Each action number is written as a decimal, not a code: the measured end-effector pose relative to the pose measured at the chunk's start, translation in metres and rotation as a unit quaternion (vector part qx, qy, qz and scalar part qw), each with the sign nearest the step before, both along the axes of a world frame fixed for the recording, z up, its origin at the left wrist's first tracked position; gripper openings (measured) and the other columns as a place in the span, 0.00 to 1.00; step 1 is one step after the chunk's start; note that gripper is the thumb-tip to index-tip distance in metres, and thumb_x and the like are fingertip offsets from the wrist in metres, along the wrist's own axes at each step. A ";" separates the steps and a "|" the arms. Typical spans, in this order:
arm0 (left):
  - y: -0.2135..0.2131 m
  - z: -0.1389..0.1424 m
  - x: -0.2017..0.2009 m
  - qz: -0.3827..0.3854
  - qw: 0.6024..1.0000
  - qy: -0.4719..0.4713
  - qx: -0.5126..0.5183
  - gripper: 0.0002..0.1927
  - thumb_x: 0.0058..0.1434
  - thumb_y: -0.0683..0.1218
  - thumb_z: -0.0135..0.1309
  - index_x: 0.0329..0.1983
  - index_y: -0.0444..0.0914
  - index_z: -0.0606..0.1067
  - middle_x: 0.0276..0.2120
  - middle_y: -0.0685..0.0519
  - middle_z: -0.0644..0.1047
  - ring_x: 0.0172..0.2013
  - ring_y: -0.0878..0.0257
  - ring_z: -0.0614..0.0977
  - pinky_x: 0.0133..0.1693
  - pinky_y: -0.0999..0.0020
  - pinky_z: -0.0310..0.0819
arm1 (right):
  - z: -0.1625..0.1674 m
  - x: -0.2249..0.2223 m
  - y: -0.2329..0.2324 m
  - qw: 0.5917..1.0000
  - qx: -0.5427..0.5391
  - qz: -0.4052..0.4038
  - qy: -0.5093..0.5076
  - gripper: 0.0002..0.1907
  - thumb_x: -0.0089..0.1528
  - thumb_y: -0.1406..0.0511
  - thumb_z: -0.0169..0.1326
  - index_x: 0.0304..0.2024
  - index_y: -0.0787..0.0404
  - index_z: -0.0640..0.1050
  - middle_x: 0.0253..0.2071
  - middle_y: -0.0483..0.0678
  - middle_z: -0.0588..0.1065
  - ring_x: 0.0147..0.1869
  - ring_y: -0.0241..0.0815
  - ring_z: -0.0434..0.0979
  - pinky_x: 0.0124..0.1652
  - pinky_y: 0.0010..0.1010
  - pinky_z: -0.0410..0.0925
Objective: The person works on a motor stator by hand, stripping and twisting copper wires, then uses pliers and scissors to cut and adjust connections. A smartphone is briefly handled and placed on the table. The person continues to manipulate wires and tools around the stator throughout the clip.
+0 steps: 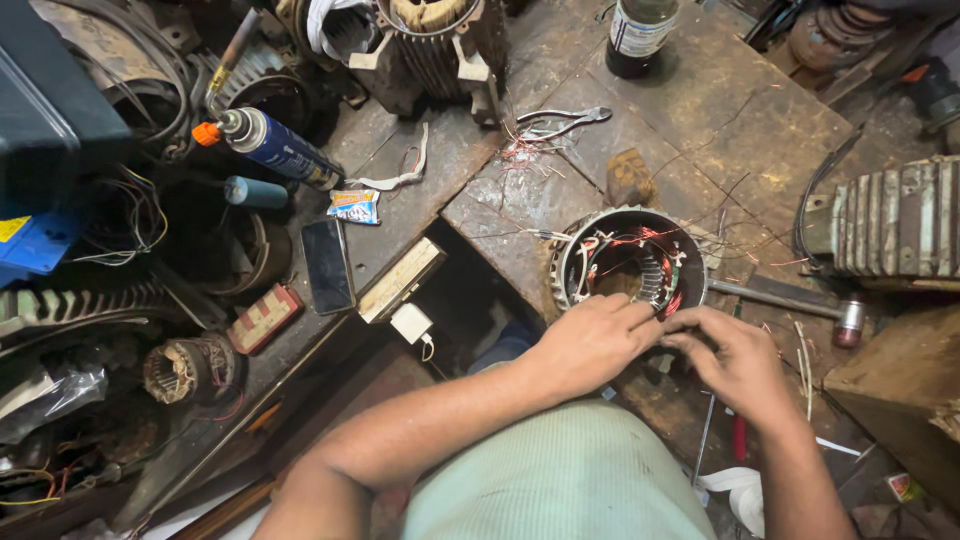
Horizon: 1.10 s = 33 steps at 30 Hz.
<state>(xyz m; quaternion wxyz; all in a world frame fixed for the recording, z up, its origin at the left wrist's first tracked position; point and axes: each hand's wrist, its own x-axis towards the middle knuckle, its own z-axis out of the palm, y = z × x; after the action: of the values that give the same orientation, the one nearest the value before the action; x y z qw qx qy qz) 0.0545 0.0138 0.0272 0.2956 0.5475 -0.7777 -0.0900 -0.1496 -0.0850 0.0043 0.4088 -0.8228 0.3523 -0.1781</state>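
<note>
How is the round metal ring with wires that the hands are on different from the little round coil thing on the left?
The stator ring is bigger, open in the middle, with red and white wires; the small coil is smaller, darker and dusty. The left hand and right hand touch the ring; nothing touches the coil. Both are round, with windings.

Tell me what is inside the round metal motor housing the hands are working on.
Inside the round motor housing: slotted core, red and white winding wires. Left hand and right hand cover its near rim.

Your stator (628,262) sits on the bench (720,130); scissors (560,120) behind it, phone (328,265) well left.
</note>
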 end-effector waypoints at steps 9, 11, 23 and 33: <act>0.000 -0.001 0.002 0.019 0.999 -0.035 -0.022 0.11 0.57 0.44 0.51 0.43 0.36 0.76 0.36 0.50 0.73 0.39 0.55 0.77 0.38 0.61 0.72 | 0.002 0.004 0.001 0.995 0.055 -0.061 0.051 0.10 0.59 0.70 0.59 0.44 0.60 0.82 0.39 0.47 0.84 0.40 0.38 0.86 0.41 0.31 0.74; 0.000 -0.002 0.001 0.020 0.999 -0.034 -0.020 0.10 0.58 0.44 0.52 0.42 0.37 0.76 0.35 0.50 0.73 0.39 0.54 0.77 0.38 0.60 0.73 | -0.005 0.000 0.002 0.997 0.051 -0.055 0.013 0.10 0.59 0.71 0.59 0.44 0.61 0.82 0.39 0.47 0.84 0.41 0.36 0.85 0.42 0.29 0.74; -0.011 -0.008 -0.015 0.040 0.994 -0.085 0.056 0.08 0.61 0.45 0.52 0.39 0.37 0.77 0.34 0.49 0.77 0.37 0.54 0.81 0.38 0.59 0.75 | -0.044 -0.014 0.002 0.991 0.078 -0.099 -0.044 0.09 0.60 0.71 0.59 0.43 0.62 0.82 0.36 0.45 0.83 0.40 0.31 0.81 0.41 0.25 0.72; -0.005 -0.016 -0.007 -0.002 0.995 -0.095 -0.003 0.09 0.59 0.45 0.52 0.41 0.39 0.76 0.36 0.51 0.75 0.37 0.55 0.81 0.37 0.60 0.75 | -0.013 0.001 0.005 0.997 -0.033 -0.041 0.064 0.13 0.58 0.67 0.63 0.46 0.58 0.81 0.40 0.49 0.82 0.36 0.40 0.82 0.37 0.31 0.72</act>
<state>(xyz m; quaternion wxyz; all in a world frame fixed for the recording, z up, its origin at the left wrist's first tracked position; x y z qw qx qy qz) 0.0478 0.0092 0.0115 0.2220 0.5507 -0.8038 -0.0357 -0.1488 -0.0802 -0.0089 0.3499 -0.8307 0.4051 -0.1530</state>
